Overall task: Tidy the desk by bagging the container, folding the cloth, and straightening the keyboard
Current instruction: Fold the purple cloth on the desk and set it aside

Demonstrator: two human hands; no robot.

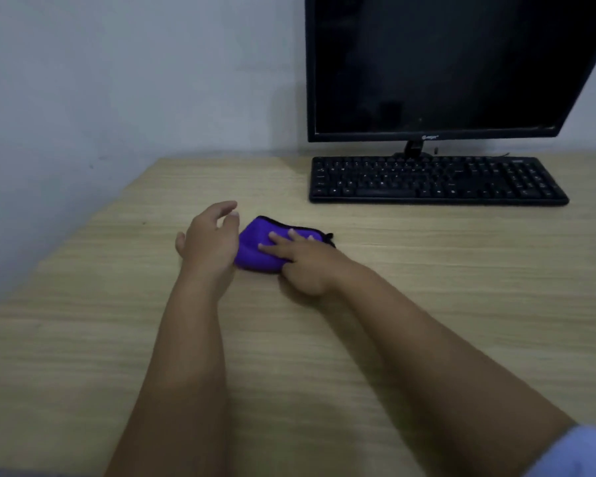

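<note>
A purple cloth [255, 246] with a black edge lies folded into a small bundle on the wooden desk [427, 287], left of centre. My right hand [303, 259] rests flat on top of it, fingers spread and pressing down. My left hand [210, 242] hovers just left of the cloth, fingers loosely curled and apart, holding nothing. A black keyboard [437, 182] sits straight along the back of the desk, in front of the monitor. No container or bag is in view.
A dark, switched-off monitor [455, 63] stands at the back right against a pale wall [135, 80]. The desk's left edge runs diagonally close to the wall.
</note>
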